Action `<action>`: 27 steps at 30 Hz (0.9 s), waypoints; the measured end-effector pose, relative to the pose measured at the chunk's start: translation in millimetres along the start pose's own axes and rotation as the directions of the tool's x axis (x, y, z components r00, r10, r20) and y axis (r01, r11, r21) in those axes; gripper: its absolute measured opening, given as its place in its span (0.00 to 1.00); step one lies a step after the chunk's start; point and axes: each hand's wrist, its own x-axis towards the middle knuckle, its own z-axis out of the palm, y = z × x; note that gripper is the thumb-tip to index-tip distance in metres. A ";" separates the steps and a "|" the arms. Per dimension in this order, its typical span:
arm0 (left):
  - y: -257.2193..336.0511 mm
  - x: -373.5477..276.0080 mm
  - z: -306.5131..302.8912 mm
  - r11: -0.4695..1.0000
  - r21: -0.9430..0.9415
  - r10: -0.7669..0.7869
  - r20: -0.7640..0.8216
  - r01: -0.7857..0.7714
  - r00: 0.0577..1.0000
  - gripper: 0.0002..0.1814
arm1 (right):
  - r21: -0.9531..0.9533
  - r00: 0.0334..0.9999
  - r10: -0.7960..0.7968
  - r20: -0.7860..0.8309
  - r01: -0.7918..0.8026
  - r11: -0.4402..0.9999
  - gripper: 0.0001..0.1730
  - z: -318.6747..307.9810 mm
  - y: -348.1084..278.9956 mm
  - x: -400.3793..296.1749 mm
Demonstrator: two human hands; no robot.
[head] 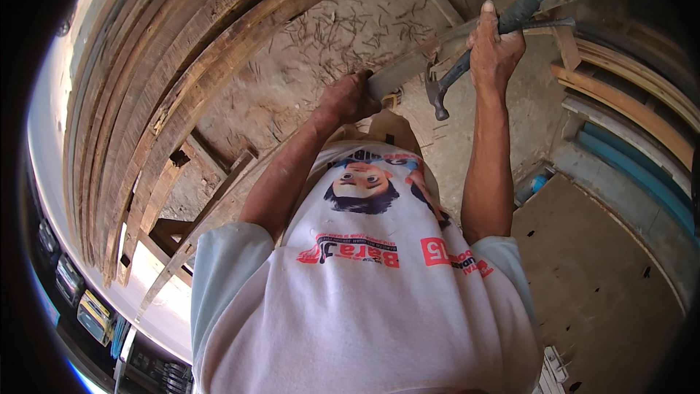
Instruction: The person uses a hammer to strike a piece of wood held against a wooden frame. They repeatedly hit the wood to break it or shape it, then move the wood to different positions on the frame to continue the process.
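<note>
My left hand [350, 99] is closed around the edge of a long wooden board [402, 72], which runs aslant past my body from lower left to upper right. In my right hand [495, 46] is a claw hammer [437, 96], its head hanging down towards me. The hammer's handle has a dark wrapping and a bare metal pipe end pointing up and away. A thin metal tool with a flared tip [549, 23] also sticks out beside the right fist; the rest of it is hidden by the fingers. The hammer head is apart from the left hand.
Long weathered planks [180, 82] lie side by side on the left. Many loose nails [350, 27] litter the concrete floor ahead. More timber [629, 101] is stacked at the right above a blue object [634, 161]. A brown panel [596, 262] is at lower right.
</note>
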 end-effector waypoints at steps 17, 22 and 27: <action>8.7 -8.7 -3.0 1.000 0.005 -0.018 -0.064 0.019 0.998 0.35 | -0.168 0.976 0.101 -0.192 -0.134 0.977 0.17 37.4 42.4 72.6; 12.4 -7.2 -6.2 1.000 0.017 -0.023 -0.023 0.023 0.999 0.38 | -0.121 0.879 0.429 -0.210 -0.459 0.880 0.16 21.0 79.9 126.3; 7.2 -3.0 -7.7 0.999 0.001 -0.033 -0.024 0.033 0.999 0.39 | 0.121 0.950 0.299 -0.089 -0.287 0.950 0.17 25.1 49.3 99.0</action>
